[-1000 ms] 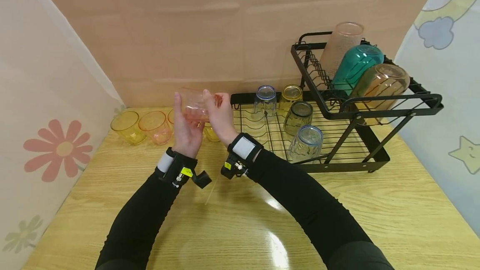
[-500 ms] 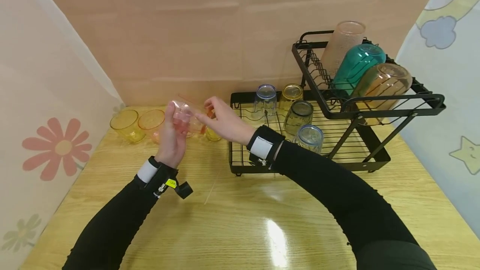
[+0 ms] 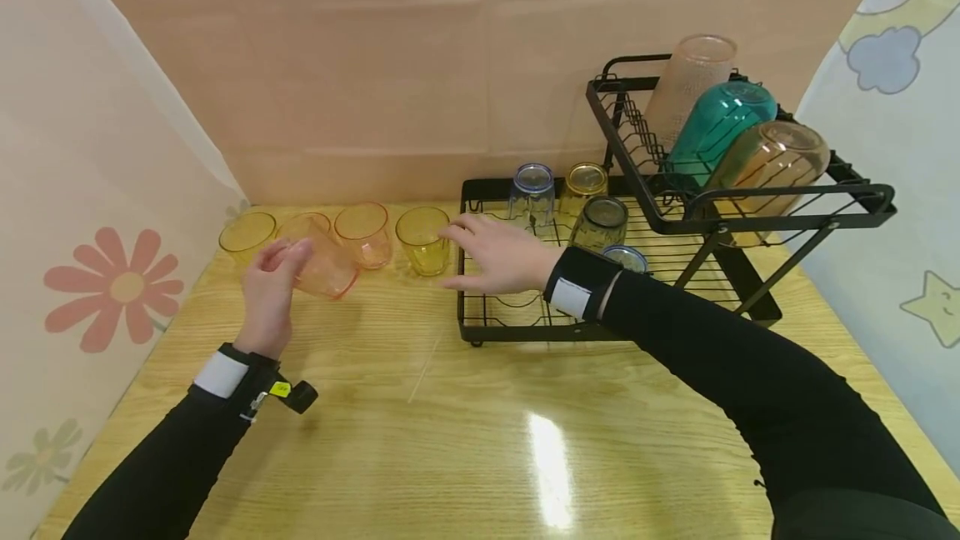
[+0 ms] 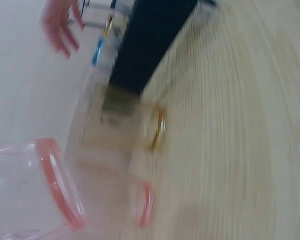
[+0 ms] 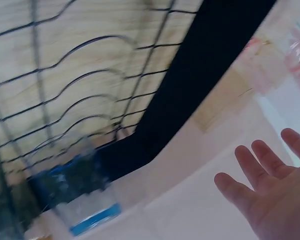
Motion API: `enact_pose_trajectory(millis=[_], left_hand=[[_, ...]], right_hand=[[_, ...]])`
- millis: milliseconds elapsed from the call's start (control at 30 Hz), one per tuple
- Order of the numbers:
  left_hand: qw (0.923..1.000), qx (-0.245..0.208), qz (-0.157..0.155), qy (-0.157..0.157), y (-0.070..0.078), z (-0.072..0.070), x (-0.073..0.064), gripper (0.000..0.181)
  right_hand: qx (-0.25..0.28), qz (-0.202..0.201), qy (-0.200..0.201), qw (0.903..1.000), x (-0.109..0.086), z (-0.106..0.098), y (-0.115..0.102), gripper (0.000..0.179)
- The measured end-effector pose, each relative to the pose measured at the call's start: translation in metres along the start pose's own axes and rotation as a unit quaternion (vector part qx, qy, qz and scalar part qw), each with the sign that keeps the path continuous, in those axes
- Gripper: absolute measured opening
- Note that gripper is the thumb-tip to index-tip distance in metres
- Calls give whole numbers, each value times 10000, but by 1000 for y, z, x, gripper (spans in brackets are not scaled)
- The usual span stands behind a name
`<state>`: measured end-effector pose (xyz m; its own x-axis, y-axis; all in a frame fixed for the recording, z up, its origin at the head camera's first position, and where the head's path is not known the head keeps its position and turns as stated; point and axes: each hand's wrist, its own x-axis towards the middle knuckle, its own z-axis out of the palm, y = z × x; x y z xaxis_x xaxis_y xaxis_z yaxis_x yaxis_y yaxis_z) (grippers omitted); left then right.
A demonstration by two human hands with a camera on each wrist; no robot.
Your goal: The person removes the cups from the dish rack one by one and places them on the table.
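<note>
My left hand (image 3: 266,302) holds a clear pink glass (image 3: 327,267), tilted with its rim toward the lower right, at the row of glasses on the left of the table. In the left wrist view, the pink-rimmed glass (image 4: 20,195) shows large at lower left. Behind it, another pink glass is mostly covered. A yellow glass (image 3: 243,236) ends the row at left; a pink glass (image 3: 365,242) and a yellow glass (image 3: 425,250) stand at its right. My right hand (image 3: 506,255), fingers spread and holding nothing, hovers over the rack's left side, fingertips close to that yellow glass.
A black two-tier dish rack (image 3: 517,332) stands at right. Several upturned glasses sit on its lower tier, including a blue-rimmed one (image 3: 532,197); my right forearm partly covers another. The raised tier holds a pale pink tumbler (image 3: 688,90), a teal one (image 3: 723,127) and an amber one (image 3: 780,158).
Both hands were on the pink glass; my right hand has let go and moved right. The left hand has carried the glass left and down toward the row.
</note>
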<state>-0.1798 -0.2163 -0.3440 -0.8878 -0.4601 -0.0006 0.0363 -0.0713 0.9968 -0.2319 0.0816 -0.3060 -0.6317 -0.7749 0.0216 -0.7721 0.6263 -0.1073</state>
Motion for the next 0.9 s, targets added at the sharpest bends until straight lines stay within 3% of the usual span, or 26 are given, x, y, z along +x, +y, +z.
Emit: enact_pose_trajectory(millis=[100, 300, 400, 600, 900], left_hand=[[9981, 523, 236, 215, -9, -18, 14, 58], [9875, 1175, 946, 454, -72, -74, 76, 69], [9825, 1461, 1035, 506, -93, -96, 97, 76], [9740, 2122, 559, 561, -95, -112, 103, 91], [9726, 2189, -136, 766, -93, -119, 99, 102]], right_hand=[[-212, 176, -100, 9996, -4, 0, 11, 77], [-448, 665, -269, 9964, -7, -1, 26, 78], [-515, 910, -323, 9940, -8, -3, 32, 81], [-668, 1179, -313, 9903, -8, -7, 41, 82], [-701, 1563, -330, 9847, 0, -6, 51, 82]])
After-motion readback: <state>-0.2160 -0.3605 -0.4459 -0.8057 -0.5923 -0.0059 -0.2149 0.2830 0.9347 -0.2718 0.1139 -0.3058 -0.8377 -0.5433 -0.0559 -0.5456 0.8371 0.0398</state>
